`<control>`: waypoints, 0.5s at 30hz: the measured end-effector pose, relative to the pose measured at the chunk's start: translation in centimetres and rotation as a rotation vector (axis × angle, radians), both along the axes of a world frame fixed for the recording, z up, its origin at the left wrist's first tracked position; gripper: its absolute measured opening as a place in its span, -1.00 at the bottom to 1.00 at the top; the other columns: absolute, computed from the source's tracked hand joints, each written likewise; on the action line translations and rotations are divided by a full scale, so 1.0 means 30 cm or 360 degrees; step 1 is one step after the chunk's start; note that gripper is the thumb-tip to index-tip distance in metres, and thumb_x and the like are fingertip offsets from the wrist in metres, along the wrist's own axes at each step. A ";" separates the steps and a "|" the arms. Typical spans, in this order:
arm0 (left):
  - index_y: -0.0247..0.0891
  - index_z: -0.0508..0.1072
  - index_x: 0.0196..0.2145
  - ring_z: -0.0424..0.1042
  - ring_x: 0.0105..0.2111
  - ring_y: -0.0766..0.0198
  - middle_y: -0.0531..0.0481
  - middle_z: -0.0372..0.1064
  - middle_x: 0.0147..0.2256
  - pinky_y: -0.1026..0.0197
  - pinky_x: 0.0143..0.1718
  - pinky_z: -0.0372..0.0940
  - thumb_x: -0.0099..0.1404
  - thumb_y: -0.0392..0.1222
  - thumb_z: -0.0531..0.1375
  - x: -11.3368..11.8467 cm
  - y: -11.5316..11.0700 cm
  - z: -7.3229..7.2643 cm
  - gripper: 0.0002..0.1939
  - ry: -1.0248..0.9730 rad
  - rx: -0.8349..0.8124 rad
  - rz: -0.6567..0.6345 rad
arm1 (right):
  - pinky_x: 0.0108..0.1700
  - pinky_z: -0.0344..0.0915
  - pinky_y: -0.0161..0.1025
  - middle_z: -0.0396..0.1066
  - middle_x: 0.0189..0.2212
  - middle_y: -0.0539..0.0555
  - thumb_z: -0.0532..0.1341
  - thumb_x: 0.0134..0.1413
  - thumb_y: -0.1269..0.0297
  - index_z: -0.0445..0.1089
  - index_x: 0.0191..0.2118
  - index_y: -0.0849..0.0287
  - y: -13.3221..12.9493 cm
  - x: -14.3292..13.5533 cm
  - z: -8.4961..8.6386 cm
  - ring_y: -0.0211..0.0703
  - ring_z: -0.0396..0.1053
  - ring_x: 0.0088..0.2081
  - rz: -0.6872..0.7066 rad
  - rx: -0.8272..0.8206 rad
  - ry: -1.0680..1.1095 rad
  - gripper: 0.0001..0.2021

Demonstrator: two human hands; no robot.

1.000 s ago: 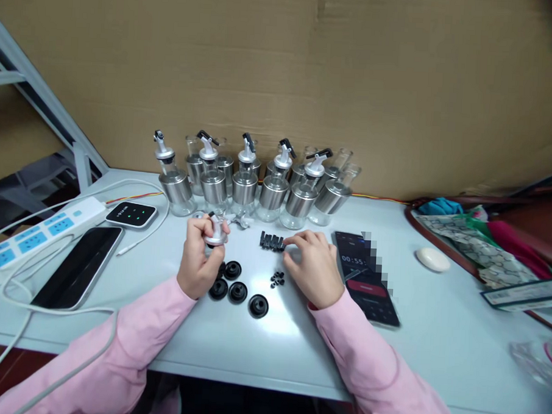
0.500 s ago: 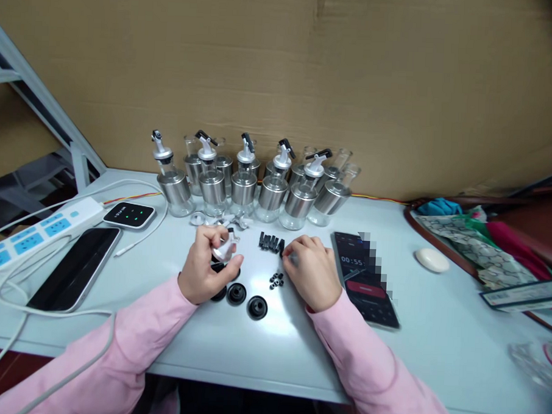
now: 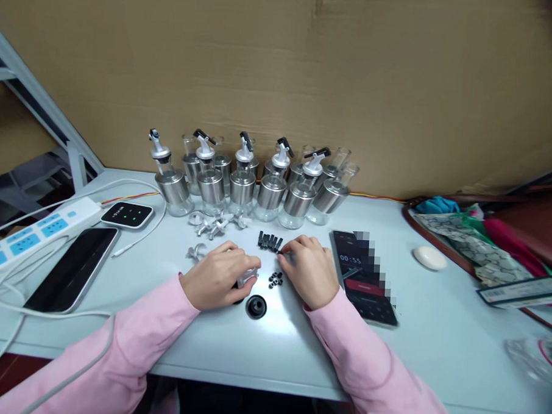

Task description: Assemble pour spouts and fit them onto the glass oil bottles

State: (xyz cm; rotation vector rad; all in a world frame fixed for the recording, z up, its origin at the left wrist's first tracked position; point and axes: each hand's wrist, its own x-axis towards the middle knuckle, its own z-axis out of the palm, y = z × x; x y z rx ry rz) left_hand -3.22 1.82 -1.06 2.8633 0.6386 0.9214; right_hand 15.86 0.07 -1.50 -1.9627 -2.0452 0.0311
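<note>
A silver pourer spout (image 3: pixel 246 278) is gripped between the thumb and fingers of my left hand (image 3: pixel 218 274), which hovers above black round stoppers mostly hidden below it. One black stopper (image 3: pixel 256 306) shows beside that hand. My right hand (image 3: pixel 310 271) is pinched closed at the near right end of a row of small black levers (image 3: pixel 269 241); what its fingertips hold is too small and covered to name. Small black rings (image 3: pixel 276 280) lie between the two hands. Several loose silver spout parts (image 3: pixel 216 226) are scattered farther back, with another silver part (image 3: pixel 196 252) behind my left hand.
Glass bottles with steel sleeves (image 3: pixel 242 190) stand in rows at the back, the front ones mostly topped with pourers. A phone showing a timer (image 3: pixel 368 284) lies right of my right hand. At left are a dark phone (image 3: pixel 74 268), a power strip (image 3: pixel 37 236) and cables.
My left hand has shifted right and turned palm down with the spout, uncovering a silver part behind it and covering most stoppers. My right hand stays nearly in place by the levers.
</note>
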 end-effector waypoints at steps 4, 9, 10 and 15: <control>-0.30 0.24 -0.17 0.30 -0.55 0.35 0.06 0.37 -0.50 0.20 -0.27 0.24 0.23 -0.31 0.03 0.000 -0.004 -0.002 -0.82 -0.0019 0.0006 0.0035 | -0.24 0.14 -0.13 0.42 -0.32 0.14 0.16 0.04 0.32 0.44 -0.35 0.18 0.001 -0.001 0.002 0.02 0.30 -0.20 0.0003 -0.0063 -0.0010 -0.88; -0.30 0.25 -0.18 0.35 -0.50 0.32 0.03 0.40 -0.47 0.17 -0.24 0.20 0.26 -0.32 0.02 -0.003 0.000 0.001 -0.84 -0.0039 0.0037 0.0040 | -0.23 0.17 -0.15 0.40 -0.31 0.14 0.16 0.04 0.33 0.44 -0.35 0.17 0.001 -0.002 0.002 0.02 0.29 -0.20 0.0025 -0.0085 -0.0013 -0.89; -0.29 0.26 -0.17 0.36 -0.46 0.31 0.02 0.41 -0.44 0.17 -0.24 0.19 0.27 -0.33 0.02 -0.003 0.000 0.004 -0.85 -0.0046 0.0046 0.0044 | -0.23 0.18 -0.15 0.40 -0.31 0.15 0.16 0.04 0.34 0.45 -0.36 0.17 0.000 -0.002 0.004 0.01 0.29 -0.19 0.0028 -0.0094 -0.0011 -0.89; -0.28 0.25 -0.13 0.37 -0.38 0.27 -0.03 0.42 -0.36 0.16 -0.22 0.18 0.29 -0.34 0.02 -0.003 0.000 0.011 -0.82 -0.0114 0.0062 0.0107 | -0.23 0.18 -0.13 0.41 -0.34 0.16 0.12 0.01 0.41 0.42 -0.43 0.18 -0.001 -0.005 0.017 0.02 0.32 -0.22 -0.0002 -0.0038 0.0054 -0.87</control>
